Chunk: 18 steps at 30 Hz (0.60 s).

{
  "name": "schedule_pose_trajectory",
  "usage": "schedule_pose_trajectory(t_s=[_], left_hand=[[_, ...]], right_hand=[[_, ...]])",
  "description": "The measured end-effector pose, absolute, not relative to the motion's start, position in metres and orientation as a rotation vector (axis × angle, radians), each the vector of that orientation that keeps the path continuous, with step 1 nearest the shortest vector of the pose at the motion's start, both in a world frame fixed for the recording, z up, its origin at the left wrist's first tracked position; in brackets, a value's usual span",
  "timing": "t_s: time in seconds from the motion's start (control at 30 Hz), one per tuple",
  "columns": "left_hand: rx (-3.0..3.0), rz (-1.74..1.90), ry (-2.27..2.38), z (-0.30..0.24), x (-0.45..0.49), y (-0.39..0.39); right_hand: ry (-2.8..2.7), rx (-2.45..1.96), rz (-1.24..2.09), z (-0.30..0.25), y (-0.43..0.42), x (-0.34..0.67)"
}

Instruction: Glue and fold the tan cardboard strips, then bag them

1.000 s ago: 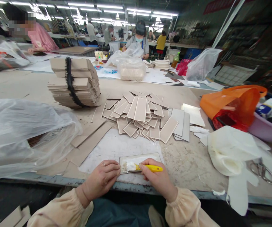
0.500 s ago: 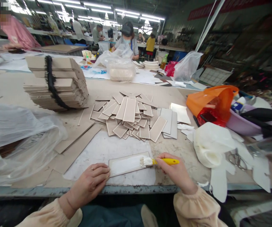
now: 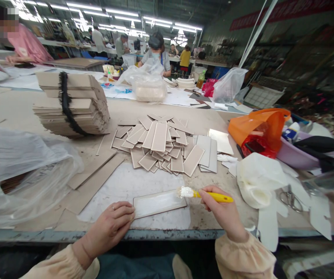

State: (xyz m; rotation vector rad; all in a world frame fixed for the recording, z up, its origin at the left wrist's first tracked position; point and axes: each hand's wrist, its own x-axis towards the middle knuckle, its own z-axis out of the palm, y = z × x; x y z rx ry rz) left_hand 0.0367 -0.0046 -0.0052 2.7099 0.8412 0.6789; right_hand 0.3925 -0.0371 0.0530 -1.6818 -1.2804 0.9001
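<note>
Right hand (image 3: pixel 225 214) hides part of the brush (image 3: pixel 219 197); the banner (image 3: pixel 286 12) is blurred.

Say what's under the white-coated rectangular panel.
White sheet shows around the rectangular panel. What's directly beneath is covered by the panel itself; the left hand also blocks some sheet at its left end.

One left hand (image 3: pixel 111 220), one right hand (image 3: pixel 224 214), one brush (image 3: pixel 196 193) and one white-coated card (image 3: pixel 158 204) show. There is one strapped bundle (image 3: pixel 88 107), one orange bag (image 3: pixel 250 124) and one pair of scissors (image 3: pixel 290 198); the piled cards (image 3: pixel 159 137) overlap too much to count.
</note>
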Motion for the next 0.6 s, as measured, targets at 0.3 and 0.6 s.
schedule_pose_trajectory(t_s=[0.3,0.6], left_hand=[[2.668,0.643,0.848,-0.008,0.036,-0.007],[2.612,0.67,0.91,0.0,0.041,-0.012]], right_hand=[[-1.38,-1.797,0.789,0.047,-0.031,0.388],[-1.532,-1.855,0.823,0.029,-0.028,0.398]])
